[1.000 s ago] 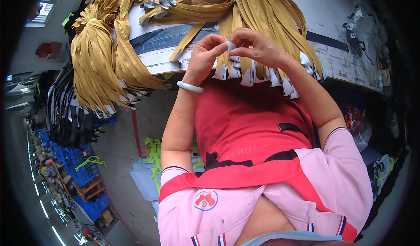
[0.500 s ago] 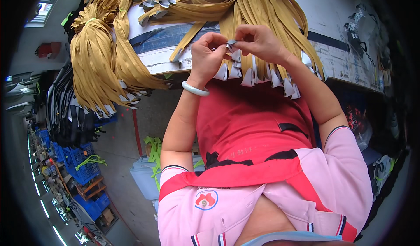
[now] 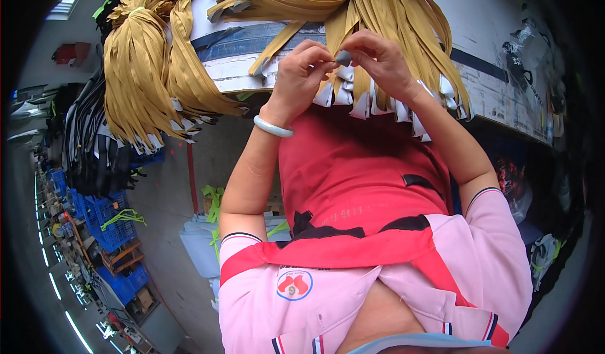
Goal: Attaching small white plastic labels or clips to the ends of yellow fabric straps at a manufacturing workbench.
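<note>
Both hands meet over the table's front edge, fingers pinched close together. A small grey tab (image 3: 343,58) shows between them, gripped in the fingertips of my right hand (image 3: 380,63). My left hand (image 3: 300,75), with a pale bangle on its wrist, pinches right beside that tab; its fingertips hide what they hold. Around and behind the hands hang many flat golden-tan straps (image 3: 403,17), their ends covered by white and grey tabs (image 3: 361,105). One single strap (image 3: 277,46) lies slanting to the left of my left hand.
The white table (image 3: 482,99) has a worn edge with dark blue tape. Tied bundles of golden straps (image 3: 137,70) hang over its left end, beside black straps (image 3: 94,152). Blue crates (image 3: 107,218) stand lower left. Clear plastic bags (image 3: 526,51) lie at the right.
The grey tab has turned, showing a broader face between the fingers. Both hands have shifted slightly; the left fingertips have drawn a little away from the tab.
</note>
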The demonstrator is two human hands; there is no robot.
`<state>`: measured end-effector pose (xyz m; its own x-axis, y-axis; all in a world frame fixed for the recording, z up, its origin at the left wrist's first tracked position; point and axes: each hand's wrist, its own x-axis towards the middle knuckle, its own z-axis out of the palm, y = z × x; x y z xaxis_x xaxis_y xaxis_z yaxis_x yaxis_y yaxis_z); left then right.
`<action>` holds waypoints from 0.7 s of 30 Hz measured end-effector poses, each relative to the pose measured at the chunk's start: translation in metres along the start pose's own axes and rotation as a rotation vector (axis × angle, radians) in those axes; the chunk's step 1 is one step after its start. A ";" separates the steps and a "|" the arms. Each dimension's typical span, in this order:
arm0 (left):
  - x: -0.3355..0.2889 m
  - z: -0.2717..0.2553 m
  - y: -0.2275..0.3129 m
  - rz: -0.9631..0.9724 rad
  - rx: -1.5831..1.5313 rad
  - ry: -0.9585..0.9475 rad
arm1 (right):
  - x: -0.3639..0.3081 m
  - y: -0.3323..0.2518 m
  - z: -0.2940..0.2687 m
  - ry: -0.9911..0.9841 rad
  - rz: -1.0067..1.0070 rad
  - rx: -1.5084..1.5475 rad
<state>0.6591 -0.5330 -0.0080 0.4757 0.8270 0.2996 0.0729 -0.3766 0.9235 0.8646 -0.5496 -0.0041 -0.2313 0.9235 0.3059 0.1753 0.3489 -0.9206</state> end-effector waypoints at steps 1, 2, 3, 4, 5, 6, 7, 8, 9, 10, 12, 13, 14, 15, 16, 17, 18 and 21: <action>0.000 0.000 0.000 0.001 -0.001 0.002 | -0.001 0.000 0.002 0.066 0.123 0.127; -0.001 -0.001 -0.001 0.116 0.139 0.016 | -0.001 -0.003 0.002 0.062 0.124 0.128; -0.003 -0.002 -0.001 0.230 0.279 0.030 | 0.000 -0.009 0.001 0.011 0.181 0.085; -0.004 -0.001 -0.003 0.225 0.280 0.034 | 0.000 -0.012 0.001 -0.041 0.238 0.041; -0.006 0.003 -0.003 0.204 0.321 0.023 | -0.002 -0.014 0.003 -0.043 0.243 0.041; -0.008 0.006 -0.004 0.182 0.362 0.013 | -0.003 -0.015 0.007 -0.019 0.168 -0.012; -0.011 0.007 -0.006 0.177 0.359 0.014 | -0.004 -0.016 0.010 0.003 0.094 -0.065; -0.012 0.009 -0.003 0.156 0.350 0.048 | -0.004 -0.018 0.007 0.013 0.168 -0.007; -0.011 0.011 0.001 0.138 0.338 0.077 | 0.000 -0.005 -0.003 0.072 0.210 0.015; -0.009 0.012 0.005 0.132 0.364 0.079 | -0.005 0.005 -0.006 0.073 0.224 0.054; -0.014 0.012 -0.007 0.115 0.316 0.104 | -0.003 0.005 -0.002 0.055 0.231 0.096; -0.017 0.012 -0.012 0.103 0.267 0.120 | -0.004 0.004 0.001 0.055 0.228 0.111; -0.018 0.005 -0.012 -0.010 0.076 0.248 | -0.007 0.004 0.001 0.066 0.229 0.124; -0.022 -0.009 -0.007 -0.129 -0.114 0.371 | -0.009 0.005 -0.003 0.072 0.238 0.126; -0.023 -0.033 -0.007 -0.118 -0.270 0.566 | -0.009 0.004 -0.011 0.109 0.278 0.123; -0.022 -0.058 -0.008 -0.099 -0.428 0.761 | -0.008 0.004 -0.021 0.147 0.311 0.116; -0.026 -0.077 -0.010 -0.090 -0.406 0.832 | -0.010 0.006 -0.029 0.138 0.334 0.107; -0.047 -0.082 -0.021 -0.169 -0.274 0.786 | -0.020 0.004 -0.030 0.071 0.370 -0.035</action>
<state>0.5632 -0.5295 -0.0217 -0.2774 0.9509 0.1376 -0.1753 -0.1909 0.9658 0.8988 -0.5615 -0.0062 -0.0797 0.9964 -0.0284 0.2675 -0.0061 -0.9635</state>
